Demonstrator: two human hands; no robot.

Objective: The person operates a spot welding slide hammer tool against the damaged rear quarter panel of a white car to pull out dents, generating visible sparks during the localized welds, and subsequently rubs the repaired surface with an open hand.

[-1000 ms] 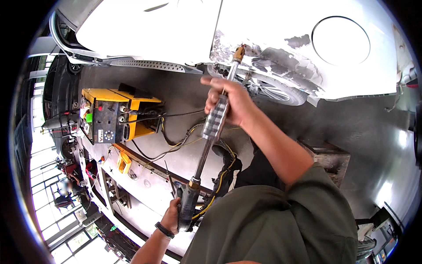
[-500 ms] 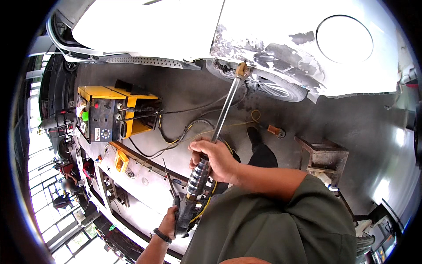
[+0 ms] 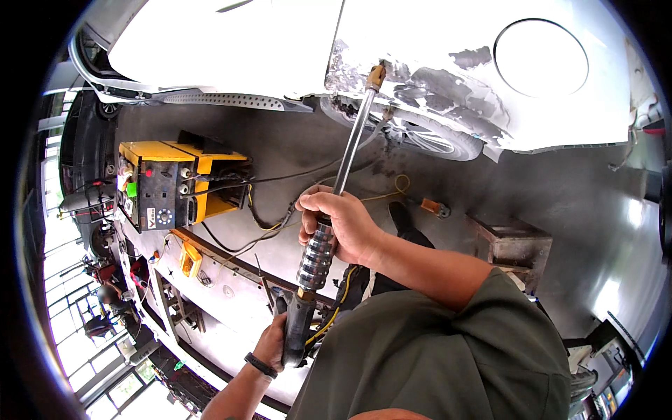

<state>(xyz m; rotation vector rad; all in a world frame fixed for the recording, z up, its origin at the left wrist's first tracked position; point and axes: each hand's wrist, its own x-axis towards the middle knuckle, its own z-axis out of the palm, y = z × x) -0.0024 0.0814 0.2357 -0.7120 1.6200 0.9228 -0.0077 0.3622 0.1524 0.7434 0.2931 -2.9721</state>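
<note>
I hold a slide hammer dent puller (image 3: 355,143) with both hands. My left hand (image 3: 269,341), a dark band at its wrist, is closed round the black handle (image 3: 299,327). My right hand (image 3: 343,222) is wrapped round the upper end of the ribbed chrome weight (image 3: 317,253) and the rod's base. The brass-coloured tip (image 3: 376,75) reaches the scraped, grey-patched panel (image 3: 441,87) of a white car, above the wheel arch; whether it touches, I cannot tell. Below it, a cable end (image 3: 388,113) sits at the arch edge over the wheel (image 3: 430,140).
A yellow and black machine (image 3: 164,189) stands at left, with black cables (image 3: 280,177) running across the floor. An orange power tool (image 3: 434,207) lies near my foot. A worn stool (image 3: 514,241) is at right. A yellow case (image 3: 190,259) lies on a white surface.
The puller's tip has moved up from the wheel arch edge onto the panel, uncovering the cable end. Both hands have risen slightly with the tool, keeping their grips.
</note>
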